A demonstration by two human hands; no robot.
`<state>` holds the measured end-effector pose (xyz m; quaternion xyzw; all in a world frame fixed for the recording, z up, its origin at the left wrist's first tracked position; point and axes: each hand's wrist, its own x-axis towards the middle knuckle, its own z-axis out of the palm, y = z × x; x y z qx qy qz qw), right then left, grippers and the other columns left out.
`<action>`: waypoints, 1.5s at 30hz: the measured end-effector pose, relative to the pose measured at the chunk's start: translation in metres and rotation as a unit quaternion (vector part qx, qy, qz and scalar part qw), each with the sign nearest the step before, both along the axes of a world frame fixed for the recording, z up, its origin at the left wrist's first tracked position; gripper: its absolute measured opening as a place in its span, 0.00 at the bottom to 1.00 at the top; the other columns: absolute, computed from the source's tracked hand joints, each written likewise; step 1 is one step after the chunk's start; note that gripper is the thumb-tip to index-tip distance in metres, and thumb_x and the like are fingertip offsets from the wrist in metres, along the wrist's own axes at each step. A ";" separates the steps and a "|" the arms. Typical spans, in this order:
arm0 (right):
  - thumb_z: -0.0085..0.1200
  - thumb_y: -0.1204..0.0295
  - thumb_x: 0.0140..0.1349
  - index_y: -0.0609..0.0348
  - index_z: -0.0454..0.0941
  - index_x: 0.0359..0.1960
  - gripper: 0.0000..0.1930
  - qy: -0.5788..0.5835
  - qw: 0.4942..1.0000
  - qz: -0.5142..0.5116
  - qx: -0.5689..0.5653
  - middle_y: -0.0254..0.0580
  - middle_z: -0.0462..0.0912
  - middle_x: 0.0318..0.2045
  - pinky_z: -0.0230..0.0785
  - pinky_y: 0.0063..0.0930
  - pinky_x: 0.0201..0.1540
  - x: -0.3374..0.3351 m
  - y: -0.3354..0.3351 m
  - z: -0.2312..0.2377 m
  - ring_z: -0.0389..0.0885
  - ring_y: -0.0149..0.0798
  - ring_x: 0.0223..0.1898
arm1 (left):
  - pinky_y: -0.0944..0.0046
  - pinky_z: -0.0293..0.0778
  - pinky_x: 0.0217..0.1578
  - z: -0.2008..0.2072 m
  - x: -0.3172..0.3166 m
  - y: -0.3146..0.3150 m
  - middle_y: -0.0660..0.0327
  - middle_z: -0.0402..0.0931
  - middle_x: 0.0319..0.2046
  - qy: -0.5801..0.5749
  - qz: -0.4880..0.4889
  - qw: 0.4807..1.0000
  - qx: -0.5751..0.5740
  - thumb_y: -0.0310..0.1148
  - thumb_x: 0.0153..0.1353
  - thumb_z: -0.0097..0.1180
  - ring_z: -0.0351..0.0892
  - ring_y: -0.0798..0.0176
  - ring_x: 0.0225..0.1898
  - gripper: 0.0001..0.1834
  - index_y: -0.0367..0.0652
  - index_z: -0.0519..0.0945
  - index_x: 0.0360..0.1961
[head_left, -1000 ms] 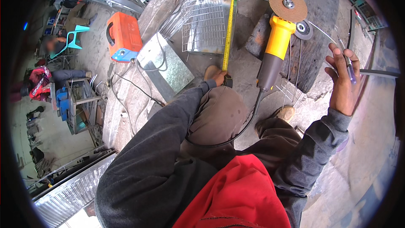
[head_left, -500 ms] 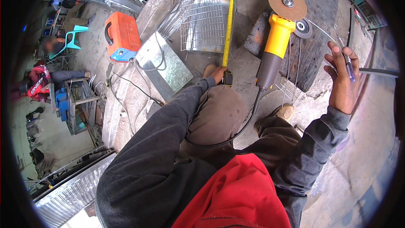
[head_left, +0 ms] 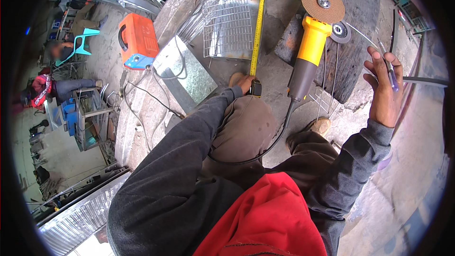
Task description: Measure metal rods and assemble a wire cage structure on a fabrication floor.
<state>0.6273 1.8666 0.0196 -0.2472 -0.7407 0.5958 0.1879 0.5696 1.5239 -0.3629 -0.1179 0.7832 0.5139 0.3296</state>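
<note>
My left hand (head_left: 244, 84) is closed round a black tape measure (head_left: 255, 87) just beyond my knee. Its yellow blade (head_left: 257, 33) runs out away from me along the right side of a wire mesh (head_left: 227, 23), which lies over a shiny bent metal sheet (head_left: 242, 50). Raised at the right, my right hand (head_left: 385, 87) has a slim purple-and-clear pen (head_left: 393, 77) tucked between its fingers, with the other fingers partly spread. Between the hands, a yellow and grey angle grinder (head_left: 310, 52) with a brown disc (head_left: 323, 4) rests near a dark wooden beam (head_left: 353, 61).
An orange welding machine (head_left: 138, 41) and a flat galvanized sheet (head_left: 187, 73) are on the left, with cables around them. The grinder's black cord (head_left: 265, 154) crosses my legs. A second disc (head_left: 340, 32) and thin rods lie by the beam. People (head_left: 42, 87) sit at far left.
Both my hands stay nearly still, the tape blade staying out. The wire mesh has shifted slightly on the sheet. At far left, a person in red has moved a little.
</note>
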 end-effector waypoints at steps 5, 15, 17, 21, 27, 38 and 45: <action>0.67 0.53 0.56 0.56 0.71 0.48 0.27 0.003 1.000 -0.001 -0.008 0.44 0.85 0.42 0.72 0.28 0.45 -0.001 -0.001 0.001 0.82 0.36 0.43 | 0.61 0.69 0.48 -0.001 0.001 -0.001 0.56 0.81 0.42 0.003 0.037 0.999 0.018 0.43 0.67 0.46 0.78 0.60 0.44 0.21 0.38 0.82 0.45; 0.65 0.54 0.58 0.56 0.71 0.48 0.25 -0.002 1.000 0.009 -0.016 0.43 0.85 0.43 0.71 0.27 0.45 -0.001 0.000 0.001 0.82 0.36 0.43 | 0.60 0.69 0.50 0.002 0.000 -0.005 0.54 0.81 0.43 0.029 -0.018 0.999 0.020 0.42 0.68 0.44 0.77 0.58 0.46 0.20 0.37 0.81 0.45; 0.64 0.54 0.59 0.56 0.71 0.48 0.24 0.002 1.000 0.013 -0.017 0.43 0.85 0.43 0.71 0.27 0.45 -0.002 0.000 0.001 0.82 0.36 0.43 | 0.60 0.69 0.50 0.002 0.001 -0.005 0.53 0.81 0.43 0.021 0.002 0.999 0.026 0.41 0.67 0.43 0.78 0.57 0.45 0.20 0.38 0.81 0.45; 0.64 0.54 0.59 0.56 0.70 0.48 0.24 -0.002 1.000 0.005 -0.003 0.43 0.85 0.43 0.71 0.27 0.46 0.001 0.004 -0.001 0.82 0.35 0.42 | 0.63 0.71 0.42 0.008 0.005 0.006 0.59 0.79 0.36 -0.004 0.033 0.994 0.107 0.41 0.67 0.44 0.76 0.64 0.37 0.18 0.41 0.81 0.41; 0.65 0.53 0.58 0.56 0.71 0.48 0.25 -0.006 1.000 0.014 0.010 0.42 0.85 0.44 0.71 0.27 0.46 -0.001 0.002 -0.001 0.82 0.35 0.43 | 0.64 0.71 0.35 0.006 0.003 0.001 0.64 0.76 0.31 -0.100 0.073 0.975 0.185 0.42 0.67 0.45 0.73 0.69 0.30 0.15 0.45 0.80 0.39; 0.65 0.52 0.57 0.57 0.72 0.49 0.26 -0.010 1.000 0.011 0.008 0.42 0.85 0.43 0.71 0.28 0.46 -0.003 -0.001 -0.001 0.82 0.36 0.43 | 0.65 0.72 0.33 -0.011 0.000 -0.003 0.64 0.76 0.32 -0.119 0.049 0.972 0.197 0.44 0.69 0.45 0.73 0.68 0.29 0.17 0.45 0.80 0.44; 0.65 0.52 0.57 0.56 0.72 0.49 0.26 -0.011 1.000 0.009 0.017 0.43 0.85 0.43 0.71 0.28 0.46 -0.002 0.001 -0.002 0.82 0.37 0.44 | 0.55 0.81 0.33 0.007 0.003 0.006 0.52 0.79 0.34 -0.117 0.099 0.942 0.299 0.45 0.68 0.49 0.81 0.56 0.31 0.18 0.46 0.71 0.52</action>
